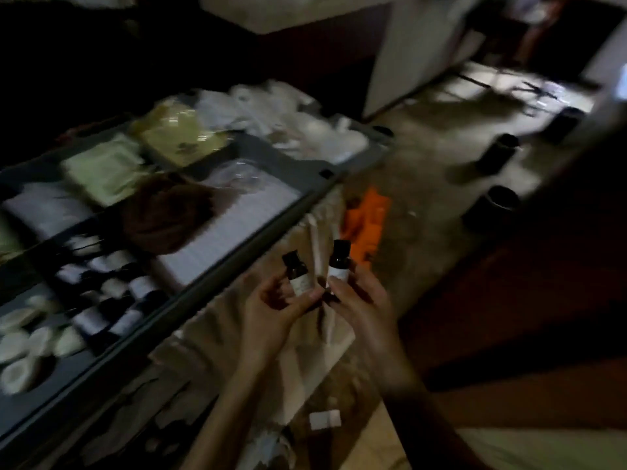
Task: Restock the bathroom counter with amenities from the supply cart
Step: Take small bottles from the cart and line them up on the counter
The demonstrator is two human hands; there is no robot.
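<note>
- Dim, mottled floor (424, 184) spreads to the right, and 3 dark cylindrical pots (498, 154) stand on it, well apart.
- On the left runs the grey supply cart (244, 251), its flat top split into rectangular compartments.
- The near-left compartments hold a jumble of spare bottles (112, 300), small and dark with pale labels. Round, pale soap discs (20, 344) lie beside them.
- Farther along are a white lined pad (230, 225), soft green and yellow packets (108, 167) and crumpled white wrappers (305, 123), all blurred.
- A creased beige cloth bag (305, 351) hangs down the cart's right side, with something bright orange (368, 218) just beyond it.
- My left hand (268, 313) pinches 1 small dark bottle (296, 273) by its white-labelled body, cap up.
- My right hand (363, 300) grasps a 2nd bottle (339, 261), upright and just beside the first. Both are over the cloth bag, right of the cart's rim.
</note>
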